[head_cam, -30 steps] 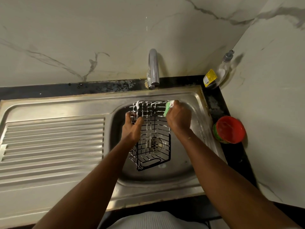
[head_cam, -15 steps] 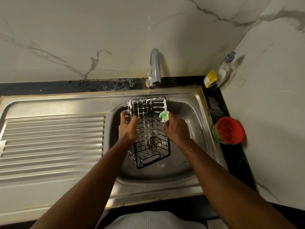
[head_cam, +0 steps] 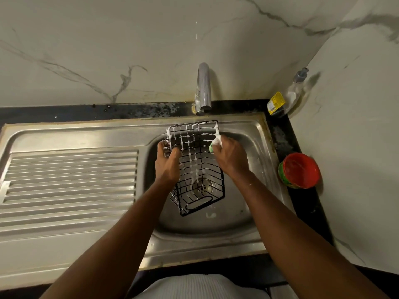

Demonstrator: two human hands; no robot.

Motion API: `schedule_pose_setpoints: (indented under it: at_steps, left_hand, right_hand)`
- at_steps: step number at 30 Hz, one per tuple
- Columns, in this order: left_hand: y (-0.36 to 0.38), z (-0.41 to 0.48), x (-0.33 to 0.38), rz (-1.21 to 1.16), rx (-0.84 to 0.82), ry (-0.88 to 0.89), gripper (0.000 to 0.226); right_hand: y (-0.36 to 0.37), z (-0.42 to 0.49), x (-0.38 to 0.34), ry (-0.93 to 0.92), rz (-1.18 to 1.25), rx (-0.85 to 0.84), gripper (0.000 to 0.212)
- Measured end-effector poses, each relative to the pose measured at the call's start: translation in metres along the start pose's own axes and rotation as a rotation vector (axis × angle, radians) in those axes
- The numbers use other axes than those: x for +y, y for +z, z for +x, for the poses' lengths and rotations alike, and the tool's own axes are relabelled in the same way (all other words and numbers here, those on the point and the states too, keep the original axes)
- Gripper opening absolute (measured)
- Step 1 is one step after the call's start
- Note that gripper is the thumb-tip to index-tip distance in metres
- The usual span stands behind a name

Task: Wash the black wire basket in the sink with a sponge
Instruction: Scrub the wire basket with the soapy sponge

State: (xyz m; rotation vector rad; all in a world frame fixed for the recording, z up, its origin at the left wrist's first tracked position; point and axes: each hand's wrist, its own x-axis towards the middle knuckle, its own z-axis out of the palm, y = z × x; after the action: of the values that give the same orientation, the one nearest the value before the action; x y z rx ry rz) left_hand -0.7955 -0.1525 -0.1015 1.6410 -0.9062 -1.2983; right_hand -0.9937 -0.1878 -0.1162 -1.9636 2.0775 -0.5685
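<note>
The black wire basket stands tilted inside the steel sink, its far end raised and streaked with white foam. My left hand grips the basket's left side wall. My right hand holds a green sponge against the basket's upper right edge; most of the sponge is hidden by my fingers. The drain shows through the basket's wires.
A chrome tap rises behind the sink. The ribbed drainboard stretches to the left. On the black counter at the right stand a dish soap bottle and a red-lidded tub. Marble walls close in behind and on the right.
My right hand slid the sponge down the basket's right edge, then back up towards the far corner. The basket's far end now stands a little higher. My left hand keeps its grip.
</note>
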Motion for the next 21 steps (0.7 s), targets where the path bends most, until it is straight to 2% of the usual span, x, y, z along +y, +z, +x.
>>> schedule_pose_setpoints:
  at_steps: [2,4,8,10,11,14,15,18,21]
  left_hand:
    - [0.0,-0.002,-0.002,0.001,-0.002,0.019,0.026]
    - [0.0,-0.003,-0.004,0.018,-0.006,0.032,0.016]
    - [0.002,-0.005,-0.011,0.018,-0.006,0.008,0.021]
    - [0.004,-0.005,-0.012,0.013,-0.003,-0.038,0.045]
    - [0.005,-0.008,-0.009,-0.002,0.006,-0.062,0.049]
    - [0.007,-0.011,-0.001,-0.065,0.031,-0.085,0.025]
    - [0.007,-0.01,0.001,-0.107,0.056,-0.108,0.032]
    - [0.002,0.002,0.008,-0.234,0.124,-0.184,0.078]
    - [-0.002,0.008,0.012,-0.222,0.144,-0.171,0.081]
  right_hand:
    - [0.0,-0.005,0.004,-0.004,0.051,0.002,0.026]
    - [-0.001,-0.012,0.008,-0.01,0.05,-0.007,0.025]
    - [-0.002,-0.023,0.015,-0.035,-0.022,-0.017,0.028]
    - [-0.003,-0.024,0.014,-0.028,-0.035,-0.02,0.028]
    - [-0.004,-0.024,0.013,-0.029,-0.052,-0.03,0.028]
    - [-0.004,-0.03,0.012,-0.04,-0.087,-0.101,0.026]
    - [-0.003,-0.034,0.012,-0.037,-0.08,-0.132,0.026]
    - [0.005,-0.055,0.02,-0.027,-0.07,-0.19,0.03]
    - [0.016,-0.077,0.03,-0.029,-0.054,-0.242,0.041]
